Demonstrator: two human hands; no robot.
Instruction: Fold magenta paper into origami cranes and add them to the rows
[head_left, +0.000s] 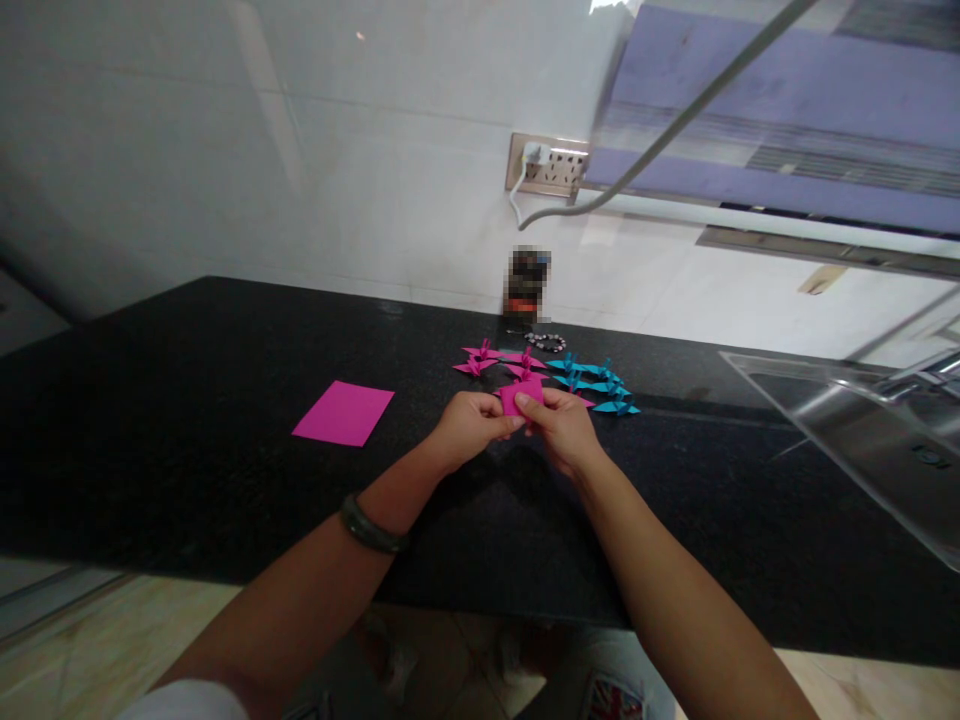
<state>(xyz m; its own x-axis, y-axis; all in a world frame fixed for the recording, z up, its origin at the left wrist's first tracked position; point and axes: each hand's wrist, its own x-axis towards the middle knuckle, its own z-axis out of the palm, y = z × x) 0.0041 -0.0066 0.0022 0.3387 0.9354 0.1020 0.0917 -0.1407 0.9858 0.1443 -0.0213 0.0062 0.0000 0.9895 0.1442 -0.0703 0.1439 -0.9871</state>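
Main thing rn is a small hot-pink folded paper point(532, 389), roughly squarish, plain solid color, held over the black counter point(225, 400) w/ pink cranes point(525, 357) right behind it. L hand point(474, 424) pinches its left/lower edge btwn thumb n fingers. R hand point(564, 425) has its thumb pressed on the front, fingers curled around back; can't tell exactly how those hidden fingertips sit tbh. Flat pink sheet point(345, 413), same color afaict, lies off to the left, well apart from the hands. Blue cranes point(589, 375) sit next to the pink ones on the right.

Re: labels, dark marking point(931, 457) on the steel sink point(847, 450) looks like lettering but it's too small to read imo. Dark n reddish item point(527, 285) by the wall is pixelated, so brand's unreadable.
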